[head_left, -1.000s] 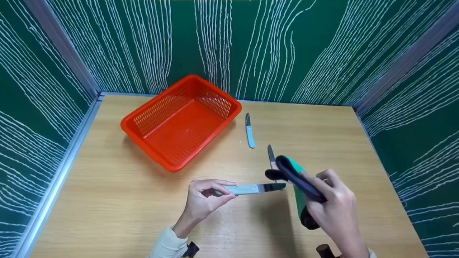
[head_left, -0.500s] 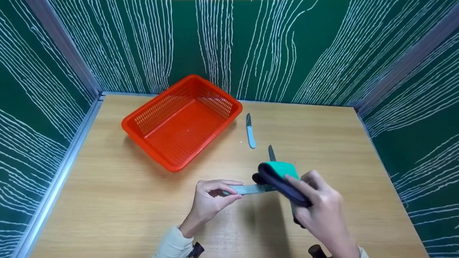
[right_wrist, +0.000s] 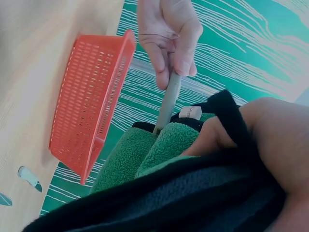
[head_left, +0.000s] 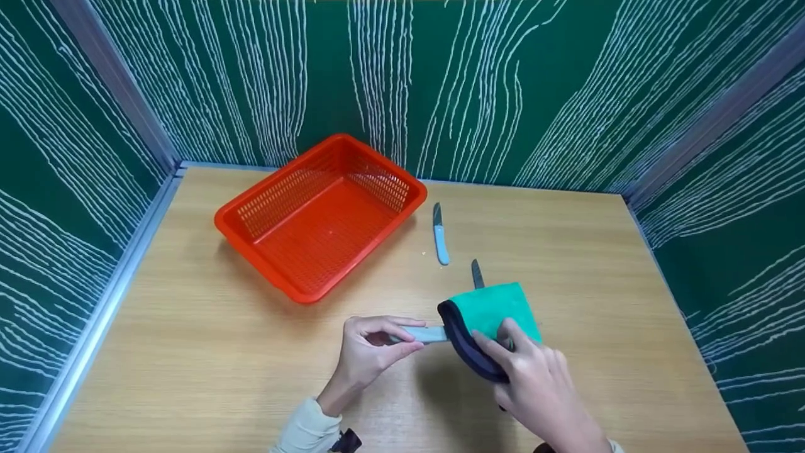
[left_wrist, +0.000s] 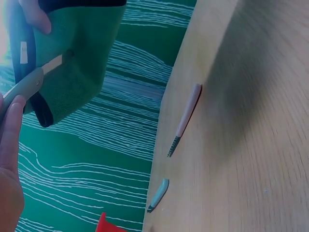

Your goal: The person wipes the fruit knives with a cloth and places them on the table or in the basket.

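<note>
Pinched by its light blue handle, a small knife (head_left: 427, 334) is in my left hand (head_left: 361, 355), pointing right. A green towelling cloth (head_left: 503, 305) with dark edging is gripped folded in my right hand (head_left: 534, 380). The cloth lies around the knife's blade, which it hides in the head view; in the left wrist view part of the blade (left_wrist: 53, 64) shows against the green fabric. Both hands are above the table. Behind the cloth lies another knife (head_left: 477, 274); its pinkish handle (left_wrist: 189, 110) shows in the left wrist view.
An orange-red perforated basket (head_left: 327, 229) stands at the back left of the wooden table (head_left: 188, 352). To its right lies a light blue-handled knife (head_left: 441, 244). Green walls (head_left: 566, 126) with white wavy lines close in the back and both sides.
My right hand has moved left with the cloth and brought it over the blade, which was bare before. My left hand has shifted slightly right with the knife.
</note>
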The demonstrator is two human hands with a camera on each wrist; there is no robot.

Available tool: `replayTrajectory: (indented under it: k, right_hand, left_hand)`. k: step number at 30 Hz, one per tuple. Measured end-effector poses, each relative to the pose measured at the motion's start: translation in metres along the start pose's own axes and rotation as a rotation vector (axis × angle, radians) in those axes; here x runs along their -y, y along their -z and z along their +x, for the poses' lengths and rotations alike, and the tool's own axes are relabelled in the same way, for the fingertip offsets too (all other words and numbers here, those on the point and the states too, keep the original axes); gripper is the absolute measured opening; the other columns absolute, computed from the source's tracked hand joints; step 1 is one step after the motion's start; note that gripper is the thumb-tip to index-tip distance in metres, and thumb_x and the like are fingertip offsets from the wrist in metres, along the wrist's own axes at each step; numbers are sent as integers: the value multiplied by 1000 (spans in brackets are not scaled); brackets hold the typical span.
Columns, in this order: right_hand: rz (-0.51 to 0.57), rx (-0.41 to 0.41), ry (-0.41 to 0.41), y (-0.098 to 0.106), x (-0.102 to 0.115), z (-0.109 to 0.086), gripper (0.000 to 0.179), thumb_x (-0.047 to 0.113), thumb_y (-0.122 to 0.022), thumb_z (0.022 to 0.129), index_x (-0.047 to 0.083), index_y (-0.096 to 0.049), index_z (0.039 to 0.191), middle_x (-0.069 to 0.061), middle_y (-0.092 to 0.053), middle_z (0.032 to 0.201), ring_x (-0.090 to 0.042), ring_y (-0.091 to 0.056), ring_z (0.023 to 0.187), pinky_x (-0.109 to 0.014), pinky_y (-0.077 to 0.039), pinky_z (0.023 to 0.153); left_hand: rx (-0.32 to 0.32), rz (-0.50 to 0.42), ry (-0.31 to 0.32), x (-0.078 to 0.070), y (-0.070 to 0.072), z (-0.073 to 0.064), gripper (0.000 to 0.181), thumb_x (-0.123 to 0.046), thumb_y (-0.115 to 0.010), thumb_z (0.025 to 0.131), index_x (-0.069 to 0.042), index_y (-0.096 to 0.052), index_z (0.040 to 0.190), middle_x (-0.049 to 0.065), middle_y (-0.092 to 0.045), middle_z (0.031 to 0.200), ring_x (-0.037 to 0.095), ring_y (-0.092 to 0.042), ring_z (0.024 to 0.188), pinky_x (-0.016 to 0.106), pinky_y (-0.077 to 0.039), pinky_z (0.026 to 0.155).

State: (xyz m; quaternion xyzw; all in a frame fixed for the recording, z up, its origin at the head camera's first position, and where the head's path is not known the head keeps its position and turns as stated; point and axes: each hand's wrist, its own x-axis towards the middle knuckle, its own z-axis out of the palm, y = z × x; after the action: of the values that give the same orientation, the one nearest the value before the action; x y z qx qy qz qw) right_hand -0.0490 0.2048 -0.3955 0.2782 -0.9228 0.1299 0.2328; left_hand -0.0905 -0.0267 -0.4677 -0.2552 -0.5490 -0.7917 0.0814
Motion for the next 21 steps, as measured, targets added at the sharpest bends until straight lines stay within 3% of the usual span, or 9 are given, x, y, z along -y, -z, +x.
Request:
replayTrajectory:
  k: [7,17,21]
  right_hand:
    - [-37,6,-30,1,-4,-1,56,-9,-55,53,13,-75,101,-3,-46,85,-8,-29,46,-16,-21,38]
    - [-19,4,-98,0,-16,-4,56,-7,-51,53,12,-75,100,-1,-46,84,-8,-32,44,-16,-22,38]
    - [-1,-19,-133,1,-23,-7,52,-7,-57,54,11,-75,99,0,-46,83,-8,-35,45,-18,-25,37]
  left_hand:
    - [-18,5,30,8,6,-3,14,14,-76,70,10,-71,83,23,-69,94,33,-69,82,35,-58,61]
    - [-13,-22,-34,5,10,-3,14,14,-75,70,11,-70,83,25,-68,94,36,-69,80,38,-58,60]
    - [-10,-6,-41,7,12,-3,13,15,-74,70,10,-70,82,25,-68,93,37,-68,79,38,-57,59]
